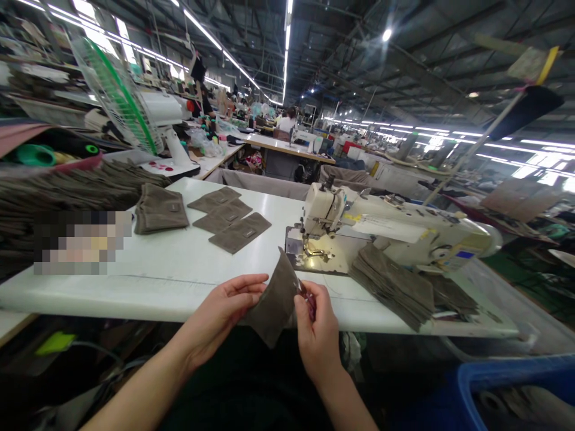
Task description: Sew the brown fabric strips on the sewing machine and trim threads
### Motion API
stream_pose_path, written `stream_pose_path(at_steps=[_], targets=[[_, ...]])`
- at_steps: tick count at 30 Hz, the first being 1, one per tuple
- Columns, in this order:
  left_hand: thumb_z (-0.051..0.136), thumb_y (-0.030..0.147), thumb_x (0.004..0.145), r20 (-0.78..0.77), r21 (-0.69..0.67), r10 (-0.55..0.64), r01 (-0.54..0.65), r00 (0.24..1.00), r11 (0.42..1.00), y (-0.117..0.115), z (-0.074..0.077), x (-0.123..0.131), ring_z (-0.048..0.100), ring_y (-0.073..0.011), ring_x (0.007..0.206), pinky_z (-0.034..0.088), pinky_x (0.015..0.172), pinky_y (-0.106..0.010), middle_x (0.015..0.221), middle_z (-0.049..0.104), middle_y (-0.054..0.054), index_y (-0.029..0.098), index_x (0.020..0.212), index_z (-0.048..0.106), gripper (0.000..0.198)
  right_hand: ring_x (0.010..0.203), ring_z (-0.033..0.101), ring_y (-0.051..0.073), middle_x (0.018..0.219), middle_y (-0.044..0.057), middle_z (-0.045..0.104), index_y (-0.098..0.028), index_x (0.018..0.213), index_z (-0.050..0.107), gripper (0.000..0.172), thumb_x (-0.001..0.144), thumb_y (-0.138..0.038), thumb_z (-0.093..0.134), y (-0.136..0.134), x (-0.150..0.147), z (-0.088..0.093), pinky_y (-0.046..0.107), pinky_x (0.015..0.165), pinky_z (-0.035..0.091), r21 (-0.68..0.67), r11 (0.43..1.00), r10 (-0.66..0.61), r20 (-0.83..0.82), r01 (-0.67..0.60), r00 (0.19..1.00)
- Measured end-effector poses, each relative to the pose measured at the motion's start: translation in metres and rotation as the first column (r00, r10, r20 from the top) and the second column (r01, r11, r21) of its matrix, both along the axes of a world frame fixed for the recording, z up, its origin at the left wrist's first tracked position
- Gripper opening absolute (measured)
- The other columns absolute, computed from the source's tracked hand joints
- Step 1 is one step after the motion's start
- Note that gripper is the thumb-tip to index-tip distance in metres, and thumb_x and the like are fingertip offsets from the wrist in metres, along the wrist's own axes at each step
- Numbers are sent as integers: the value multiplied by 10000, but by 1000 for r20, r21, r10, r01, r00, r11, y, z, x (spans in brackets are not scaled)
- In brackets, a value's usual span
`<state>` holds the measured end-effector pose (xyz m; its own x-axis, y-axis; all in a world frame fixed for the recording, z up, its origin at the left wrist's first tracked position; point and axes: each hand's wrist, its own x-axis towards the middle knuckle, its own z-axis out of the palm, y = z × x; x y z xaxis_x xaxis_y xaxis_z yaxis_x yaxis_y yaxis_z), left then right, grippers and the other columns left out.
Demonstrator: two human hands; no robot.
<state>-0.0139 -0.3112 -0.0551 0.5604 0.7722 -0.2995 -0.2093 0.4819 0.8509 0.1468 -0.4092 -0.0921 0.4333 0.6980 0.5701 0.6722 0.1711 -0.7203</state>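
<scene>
A brown-grey fabric piece is held up in front of the table edge. My left hand is closed on its left side, thumb and fingers pinching it. My right hand is at its right edge, closed around a small dark-red-handled tool that looks like thread snips; the fingers hide most of it. Just beyond the hands is the sewing machine, its needle area lit. Several flat fabric pieces with small labels lie overlapping on the white table.
A neat stack of fabric pieces stands at the left, beside a large pile of similar cloth. More stacked pieces lie under the machine arm. A fan stands back left. A blue bin is at lower right.
</scene>
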Motion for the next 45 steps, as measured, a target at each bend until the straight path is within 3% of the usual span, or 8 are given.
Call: stream_pose_path(at_steps=[8,12,17,22,27,29,36,45], targets=[[782,260,634,-176,536,302,-166,937,828,53,62,-33,691,-205,927,533,828,-268,999,777,-56,178,1075,754,449,926,665,210,1074,80,690,-198,1128,628,259,986,-360,483,-2,44,-14,314,765,510,-137,952,-256,136,274,957],[671,211,652,-347,849,374,119,860,514,69,87,-9,666,-227,837,508,842,-318,901,769,-31,205,1029,782,394,882,634,241,981,107,693,-182,1076,677,309,1003,-360,436,3,81,-23,345,754,485,-50,913,-349,418,405,839],[609,133,602,-561,796,96,503,822,338,81,53,57,654,-256,767,492,810,-321,762,745,-35,251,706,773,228,813,586,245,867,120,680,-180,1002,709,297,1002,-313,443,16,108,-31,367,746,470,46,892,-406,518,450,753],[641,253,716,-522,798,41,471,852,377,103,17,79,683,-269,850,499,862,-333,843,771,-56,261,757,780,145,996,604,256,1062,135,694,-160,1095,683,283,991,-210,425,24,95,-30,433,893,484,24,926,-340,488,376,804],[597,494,856,-392,541,-223,419,893,729,120,22,65,721,-252,762,576,732,-369,950,776,-110,191,1109,718,412,1061,628,222,1102,122,700,-145,1146,662,302,1005,-169,397,40,62,-18,405,943,524,-35,991,-109,379,132,919],[597,524,866,-356,511,-238,402,904,760,125,20,62,729,-265,802,589,753,-399,1015,767,-133,187,1149,697,452,1122,617,221,1171,127,687,-142,1218,636,316,1014,-193,400,49,50,-14,410,986,520,-62,997,-22,359,47,933],[545,341,933,-668,739,-43,670,743,72,140,-24,65,383,-282,1447,177,1228,-445,1500,530,-82,249,1304,659,399,1332,508,285,1393,147,594,-91,1330,581,458,962,-362,593,58,23,-18,465,1128,429,-273,951,260,452,-145,853],[330,352,1027,-708,636,311,764,634,-107,130,-45,70,385,-309,1442,303,1172,-549,1548,460,-121,176,1455,493,491,1180,610,223,1221,69,702,-200,1158,663,224,972,-282,568,16,32,-8,421,1109,427,-286,897,427,372,-336,824]])
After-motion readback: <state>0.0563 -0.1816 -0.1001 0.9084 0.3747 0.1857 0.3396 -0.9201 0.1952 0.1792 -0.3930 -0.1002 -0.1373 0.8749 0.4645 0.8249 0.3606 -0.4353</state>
